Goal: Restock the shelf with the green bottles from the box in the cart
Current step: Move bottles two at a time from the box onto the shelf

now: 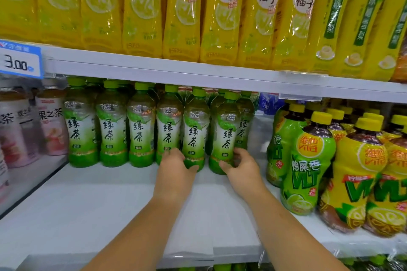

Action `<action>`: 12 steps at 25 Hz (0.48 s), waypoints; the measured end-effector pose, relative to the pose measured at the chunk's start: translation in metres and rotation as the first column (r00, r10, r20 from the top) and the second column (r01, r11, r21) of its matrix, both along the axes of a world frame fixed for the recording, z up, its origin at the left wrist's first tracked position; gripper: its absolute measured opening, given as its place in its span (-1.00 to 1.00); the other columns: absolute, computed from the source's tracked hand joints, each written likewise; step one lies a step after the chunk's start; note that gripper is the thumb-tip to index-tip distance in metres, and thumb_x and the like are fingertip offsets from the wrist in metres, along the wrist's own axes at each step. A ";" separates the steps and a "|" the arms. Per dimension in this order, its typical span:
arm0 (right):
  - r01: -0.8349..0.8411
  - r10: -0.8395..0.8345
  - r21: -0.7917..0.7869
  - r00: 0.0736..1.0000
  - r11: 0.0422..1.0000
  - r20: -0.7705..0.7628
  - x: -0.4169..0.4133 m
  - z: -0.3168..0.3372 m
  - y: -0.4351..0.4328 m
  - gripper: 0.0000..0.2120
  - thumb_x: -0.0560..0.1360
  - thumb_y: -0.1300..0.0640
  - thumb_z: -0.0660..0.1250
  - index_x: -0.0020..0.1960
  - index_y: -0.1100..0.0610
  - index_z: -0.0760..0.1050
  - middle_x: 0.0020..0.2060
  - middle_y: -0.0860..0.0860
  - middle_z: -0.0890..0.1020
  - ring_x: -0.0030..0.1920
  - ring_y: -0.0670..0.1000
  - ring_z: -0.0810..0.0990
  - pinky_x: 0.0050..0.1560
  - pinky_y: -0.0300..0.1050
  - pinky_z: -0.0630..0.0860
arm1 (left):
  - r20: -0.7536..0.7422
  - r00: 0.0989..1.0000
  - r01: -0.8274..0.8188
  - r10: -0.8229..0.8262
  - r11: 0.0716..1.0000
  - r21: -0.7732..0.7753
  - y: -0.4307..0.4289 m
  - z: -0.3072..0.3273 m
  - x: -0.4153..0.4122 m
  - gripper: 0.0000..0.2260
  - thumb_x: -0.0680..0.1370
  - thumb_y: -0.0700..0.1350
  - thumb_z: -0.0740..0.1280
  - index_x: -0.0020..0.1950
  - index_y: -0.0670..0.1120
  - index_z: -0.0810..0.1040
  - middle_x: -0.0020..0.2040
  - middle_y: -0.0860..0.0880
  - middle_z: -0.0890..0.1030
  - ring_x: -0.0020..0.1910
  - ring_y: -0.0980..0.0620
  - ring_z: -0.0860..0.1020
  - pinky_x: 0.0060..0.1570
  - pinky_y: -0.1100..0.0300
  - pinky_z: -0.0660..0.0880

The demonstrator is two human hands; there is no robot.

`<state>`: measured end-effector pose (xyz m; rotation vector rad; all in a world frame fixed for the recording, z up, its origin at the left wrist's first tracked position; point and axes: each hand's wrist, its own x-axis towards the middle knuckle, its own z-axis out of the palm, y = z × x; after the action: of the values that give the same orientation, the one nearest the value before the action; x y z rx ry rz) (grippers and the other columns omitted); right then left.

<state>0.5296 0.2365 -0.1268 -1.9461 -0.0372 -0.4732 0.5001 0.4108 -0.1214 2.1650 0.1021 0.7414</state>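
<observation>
1. Gripping low on both sides: my left hand (174, 165) has thumb and fingers curled round the foot of the left-hand bottle (195, 130), and my right hand (242, 165) wraps the foot of the right-hand bottle (226, 134). Both bottles stand upright on the shelf (110, 204), at the right end of the green row (112, 130) and slightly forward of it. The box and cart are out of view.
2. Risk one, as I judge it: these bottles are tall and narrow and I hold them only at the base, so a hard push back could tip their tops into the neighbours and knock over part of the row.
3. Risk two: another green bottle sits close behind my right-hand bottle, so shoving it straight back could jam the two together or skew them.
4. Risk three: the lime bottles (305, 171) stand near my right wrist, and a wide elbow swing could clip them.
5. Writing I can read:
   - Green bottles: 绿茶.
   - Yellow bottles (182, 6) above: 蜂蜜柚子.
   - Pear bottles (334, 17), upper right: 冰糖雪梨.
   - Lime bottles: "VLT" and 鸭屎香.
   - Pale bottles (52, 125) at left: 果之茶.
   - Price tag (19, 59): 3.00.
   - Smaller print is too blurred to read.
</observation>
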 end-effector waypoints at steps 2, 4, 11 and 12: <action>-0.036 0.036 0.043 0.999 0.998 0.000 0.002 0.000 0.003 -0.69 0.46 0.17 0.51 0.12 -0.04 0.50 -0.02 -0.06 0.67 0.02 -0.04 0.64 0.17 -0.01 0.58 | -0.013 1.000 0.008 -0.008 1.000 -0.019 0.001 0.000 0.003 -0.71 0.42 -0.14 0.57 -0.11 -0.10 0.45 -0.15 -0.03 0.46 -0.12 -0.12 0.52 -0.20 0.15 0.33; -0.034 0.034 0.065 0.999 0.997 -0.002 0.005 -0.002 0.005 -0.74 0.47 0.16 0.50 0.11 -0.02 0.55 -0.03 -0.06 0.69 0.01 -0.04 0.66 0.16 0.00 0.59 | -0.009 1.000 0.010 -0.010 1.000 -0.021 0.000 0.000 0.006 -0.73 0.43 -0.13 0.56 -0.13 -0.09 0.45 -0.24 0.03 0.46 -0.18 -0.07 0.51 -0.23 0.16 0.33; -0.005 0.000 -0.124 0.999 0.992 -0.037 0.006 -0.001 0.008 -0.71 0.54 -0.03 0.39 0.22 0.04 0.60 0.04 -0.03 0.70 0.05 0.03 0.63 0.07 -0.11 0.53 | -0.006 1.000 -0.018 0.018 1.000 -0.016 -0.002 -0.002 0.015 -0.69 0.41 -0.07 0.57 -0.14 -0.06 0.43 -0.30 0.09 0.46 -0.25 -0.02 0.47 -0.25 0.18 0.34; -0.007 0.000 -0.145 0.999 0.989 -0.050 0.005 -0.001 0.009 -0.69 0.56 -0.05 0.37 0.25 0.03 0.58 0.07 -0.02 0.69 0.09 0.05 0.62 0.09 -0.09 0.53 | -0.007 1.000 -0.022 0.022 1.000 -0.001 -0.002 -0.001 0.016 -0.70 0.42 -0.06 0.57 -0.13 -0.07 0.44 -0.28 0.07 0.47 -0.24 -0.03 0.48 -0.24 0.18 0.36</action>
<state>0.5351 0.2452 -0.1274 -2.0997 -0.0442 -0.4296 0.5158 0.4090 -0.1223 2.1685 0.1304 0.7469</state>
